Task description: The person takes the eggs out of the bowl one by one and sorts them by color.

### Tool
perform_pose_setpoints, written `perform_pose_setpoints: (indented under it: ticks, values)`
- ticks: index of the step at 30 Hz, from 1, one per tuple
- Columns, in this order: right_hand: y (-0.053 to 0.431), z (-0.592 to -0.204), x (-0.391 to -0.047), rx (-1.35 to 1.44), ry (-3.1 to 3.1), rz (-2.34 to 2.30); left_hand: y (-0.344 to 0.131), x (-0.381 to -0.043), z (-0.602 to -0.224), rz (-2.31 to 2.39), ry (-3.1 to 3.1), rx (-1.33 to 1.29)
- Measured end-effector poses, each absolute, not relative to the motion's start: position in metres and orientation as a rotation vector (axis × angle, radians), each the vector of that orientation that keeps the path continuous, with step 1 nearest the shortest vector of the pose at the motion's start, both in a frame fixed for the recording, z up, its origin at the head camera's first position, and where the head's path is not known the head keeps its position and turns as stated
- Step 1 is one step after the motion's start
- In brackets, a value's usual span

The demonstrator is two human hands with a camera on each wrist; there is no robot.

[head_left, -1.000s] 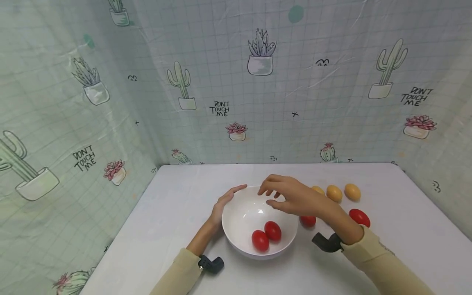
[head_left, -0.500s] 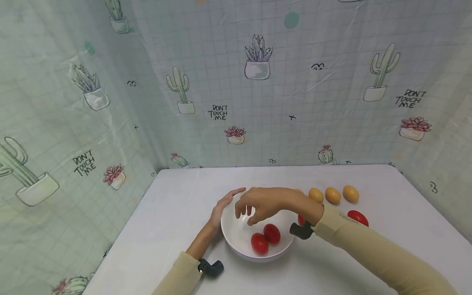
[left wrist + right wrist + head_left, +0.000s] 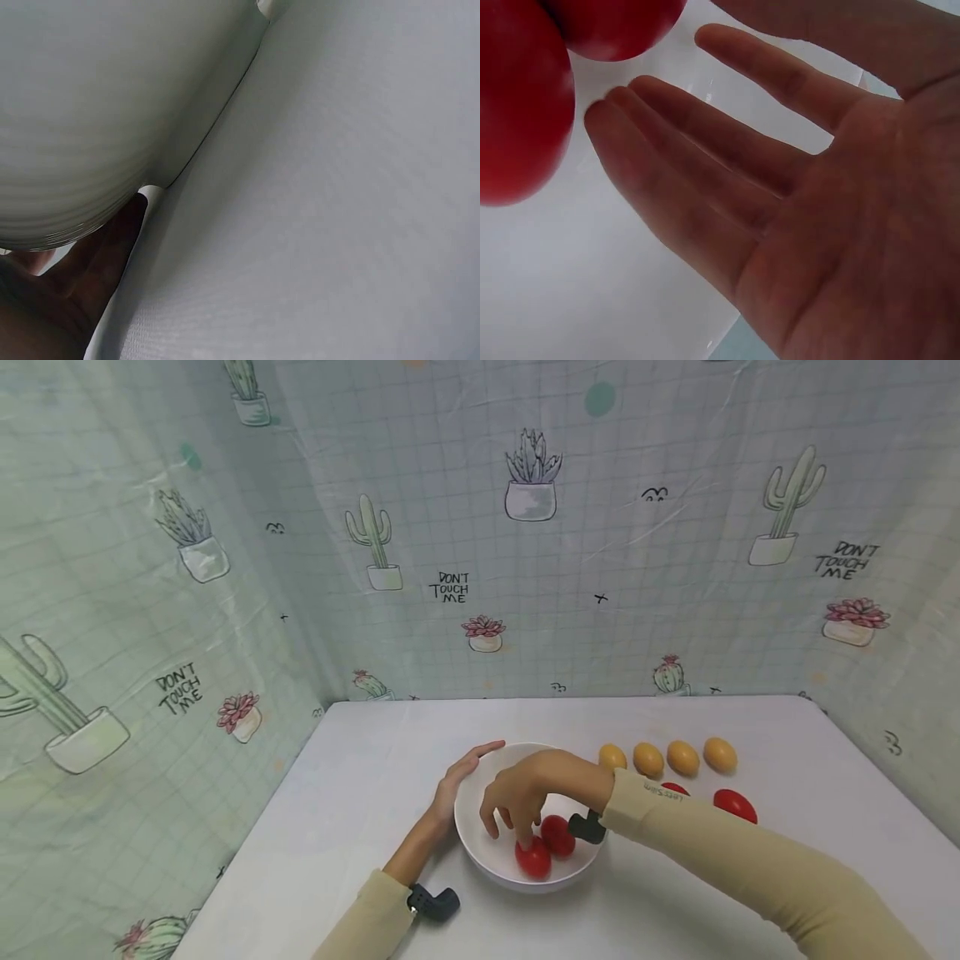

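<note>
A white bowl [image 3: 480,845] stands on the table with two glossy red egg-shaped things inside, a nearer one [image 3: 534,863] and a farther one [image 3: 558,837]. My left hand [image 3: 450,783] rests along the bowl's left outer wall, its fingers stretched out. In the left wrist view, the left hand [image 3: 86,277] touches the bowl's side low down. Over the bowl reaches my right hand [image 3: 517,792], fingers pointing down and spread, a fingertip at the nearer red thing. The right wrist view shows its fingers [image 3: 682,180] extended beside the red things, with nothing gripped.
A row of several yellow egg-shaped things [image 3: 683,758] lies behind the right forearm. Two more red ones [image 3: 735,806] lie on the table [image 3: 360,777] to the right, one partly hidden by the sleeve. A patterned curtain [image 3: 420,635] hangs behind and to the left.
My right hand has moved left and then down into the bowl, toward the nearer red egg-shaped thing. The left hand has stayed at the bowl.
</note>
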State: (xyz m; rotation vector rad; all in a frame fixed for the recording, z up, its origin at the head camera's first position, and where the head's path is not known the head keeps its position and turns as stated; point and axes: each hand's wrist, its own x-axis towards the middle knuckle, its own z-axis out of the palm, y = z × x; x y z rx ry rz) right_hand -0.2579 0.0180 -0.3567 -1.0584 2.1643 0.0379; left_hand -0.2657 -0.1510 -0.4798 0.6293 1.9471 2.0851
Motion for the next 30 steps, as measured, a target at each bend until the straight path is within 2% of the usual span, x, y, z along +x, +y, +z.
perform_pose_setpoints:
  ticks: [30]
  values:
    - [0.005,-0.364,-0.262,-1.027,1.971,0.103,-0.151,-0.266,-0.481,2.121,1.929,0.615]
